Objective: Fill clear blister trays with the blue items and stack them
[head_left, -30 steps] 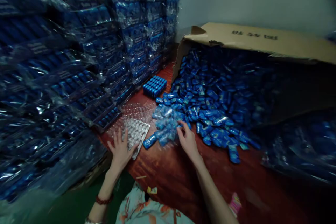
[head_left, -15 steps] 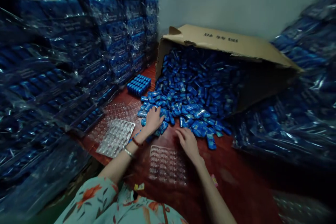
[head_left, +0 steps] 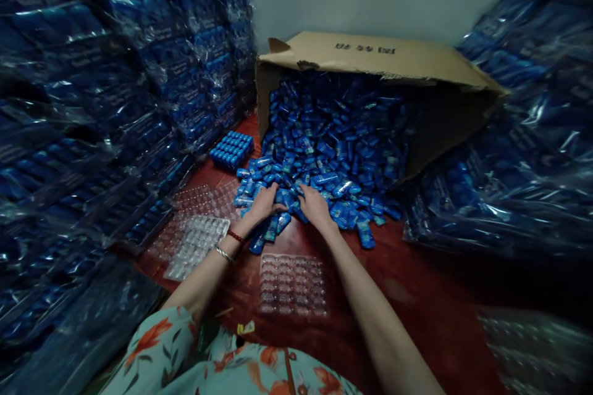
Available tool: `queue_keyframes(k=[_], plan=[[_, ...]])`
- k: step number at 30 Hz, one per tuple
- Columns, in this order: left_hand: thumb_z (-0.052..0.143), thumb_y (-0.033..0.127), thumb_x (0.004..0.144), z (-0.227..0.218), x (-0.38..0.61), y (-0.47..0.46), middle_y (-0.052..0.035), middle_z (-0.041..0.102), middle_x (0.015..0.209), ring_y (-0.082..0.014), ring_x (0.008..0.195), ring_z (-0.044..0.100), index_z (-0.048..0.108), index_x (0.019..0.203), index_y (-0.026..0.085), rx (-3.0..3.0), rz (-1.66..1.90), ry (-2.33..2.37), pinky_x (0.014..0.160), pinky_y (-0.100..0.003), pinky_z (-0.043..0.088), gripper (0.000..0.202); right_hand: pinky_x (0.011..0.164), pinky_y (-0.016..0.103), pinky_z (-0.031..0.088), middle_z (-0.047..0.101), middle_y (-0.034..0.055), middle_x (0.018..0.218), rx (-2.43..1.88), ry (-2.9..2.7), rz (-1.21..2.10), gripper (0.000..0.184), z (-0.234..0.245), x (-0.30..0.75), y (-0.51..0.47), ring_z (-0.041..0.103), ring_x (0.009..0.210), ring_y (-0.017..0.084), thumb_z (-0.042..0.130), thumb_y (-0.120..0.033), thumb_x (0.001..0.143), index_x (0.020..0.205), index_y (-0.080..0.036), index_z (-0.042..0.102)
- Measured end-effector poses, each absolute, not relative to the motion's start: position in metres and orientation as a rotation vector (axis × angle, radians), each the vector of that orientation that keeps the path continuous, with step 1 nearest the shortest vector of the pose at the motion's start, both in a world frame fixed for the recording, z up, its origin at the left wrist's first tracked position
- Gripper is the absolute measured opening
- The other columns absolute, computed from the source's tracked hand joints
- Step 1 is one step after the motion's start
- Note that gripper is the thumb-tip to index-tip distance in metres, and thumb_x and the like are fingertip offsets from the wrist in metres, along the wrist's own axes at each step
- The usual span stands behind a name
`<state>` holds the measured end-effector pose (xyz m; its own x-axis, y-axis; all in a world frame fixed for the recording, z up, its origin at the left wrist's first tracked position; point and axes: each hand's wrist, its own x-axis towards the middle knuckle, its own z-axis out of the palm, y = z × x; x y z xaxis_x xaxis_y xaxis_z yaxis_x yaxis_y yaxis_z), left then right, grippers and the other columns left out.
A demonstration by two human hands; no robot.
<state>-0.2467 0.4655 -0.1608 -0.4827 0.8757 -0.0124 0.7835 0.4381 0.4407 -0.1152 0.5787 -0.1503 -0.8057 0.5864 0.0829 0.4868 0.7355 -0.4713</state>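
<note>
Small blue wrapped packets (head_left: 324, 163) lie in a loose heap that spills from a cardboard box onto the red surface. My left hand (head_left: 265, 202) is at the heap's near left edge, thumb and fingers apart, touching packets. Facing it, my right hand (head_left: 315, 203) reaches into the front of the heap with thumb and forefinger apart against the packets. Several packets lie between the two hands. Nearer my body sits a clear plastic blister tray (head_left: 293, 284), with nothing in its cups. Some fingertips are hidden among the packets.
The cardboard box (head_left: 370, 55) lies on its side. Left of it stands a filled blue tray stack (head_left: 231, 149). More clear trays (head_left: 197, 244) lie left of my arm. Plastic-wrapped blue packs rise in a wall (head_left: 171, 55) at left and a pile (head_left: 514, 166) at right.
My right hand has moved forward and left from the bare red surface into the heap. My left hand remains at the packets, its thumb now spread. The view has shifted slightly right.
</note>
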Motion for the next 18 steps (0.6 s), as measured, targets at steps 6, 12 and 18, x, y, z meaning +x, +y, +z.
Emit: queue_keyframes(k=[6, 12, 18], plan=[[0.054, 0.026, 0.086, -0.147, -0.227, 0.443, -0.0095, 0.063, 0.107, -0.0211, 0.099, 0.059, 0.052, 0.114, 0.014, 1.312, 1.340, 2.237, 0.088, -0.033, 0.045, 0.031, 0.078, 0.037, 0.046, 0.064, 0.0107, 0.101, -1.026, -2.219, 1.041, 0.040, -0.162, -0.020, 0.557, 0.061, 0.090, 0.024, 0.044, -0.043, 0.086, 0.115, -0.016, 0.047], [0.053, 0.033, 0.086, -0.140, -0.173, 0.391, -0.0071, 0.063, 0.112, -0.0201, 0.103, 0.058, 0.060, 0.113, 0.019, 1.263, 1.330, 1.965, 0.091, -0.033, 0.044, 0.031, 0.074, 0.033, 0.047, 0.064, 0.0066, 0.093, -1.035, -2.302, 1.221, 0.029, -0.170, 0.054, 0.523, 0.060, 0.081, 0.020, 0.053, -0.043, 0.079, 0.094, -0.019, 0.058], [0.056, 0.034, 0.084, -0.173, -0.134, 0.350, -0.0063, 0.060, 0.097, -0.0185, 0.095, 0.057, 0.066, 0.095, 0.017, 0.965, 1.343, 2.121, 0.088, -0.033, 0.045, 0.023, 0.068, 0.028, 0.050, 0.063, 0.0028, 0.087, -1.131, -2.128, 1.370, 0.033, -0.171, 0.061, 0.487, 0.062, 0.074, 0.016, 0.051, -0.042, 0.084, 0.109, -0.020, 0.051]])
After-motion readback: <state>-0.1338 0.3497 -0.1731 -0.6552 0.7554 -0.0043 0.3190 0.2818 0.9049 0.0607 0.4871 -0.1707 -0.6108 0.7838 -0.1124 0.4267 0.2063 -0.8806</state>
